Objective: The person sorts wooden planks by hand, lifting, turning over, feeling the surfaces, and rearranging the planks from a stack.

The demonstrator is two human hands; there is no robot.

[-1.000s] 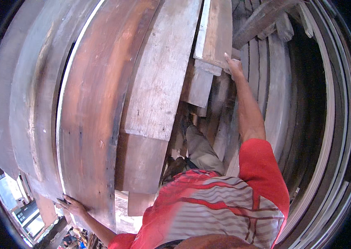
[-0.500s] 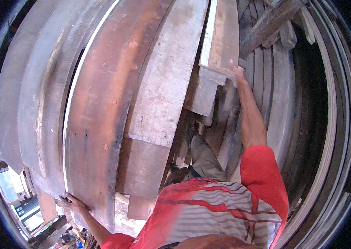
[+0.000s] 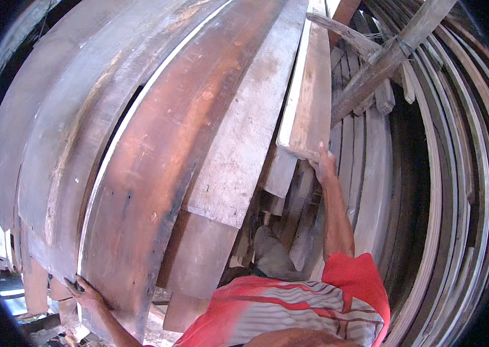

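Observation:
My right hand (image 3: pixel 324 166) grips the near end of a thick wooden board (image 3: pixel 312 92), its thumb up along the right side and its fingers partly hidden beneath. That board has a pale left edge and lies along the right of the stack. At lower left, my left hand (image 3: pixel 89 295) is curled at the white-edged left side of a wide reddish-brown board (image 3: pixel 146 156), near its lower end; some fingertips are hidden. Between the two boards runs a pale, weathered board (image 3: pixel 239 133). A shorter brown board (image 3: pixel 201 251) shows below its end.
Grey boards (image 3: pixel 54 150) lean on the left. A wooden post (image 3: pixel 395 63) slants across the upper right, and long stacked planks (image 3: pixel 435 191) line the far right. My trouser leg (image 3: pixel 273 251) stands in a narrow gap among lower planks.
My view has tilted upward, so the boards and my right hand appear lower, and more of the post shows. Both hands stay at the same boards.

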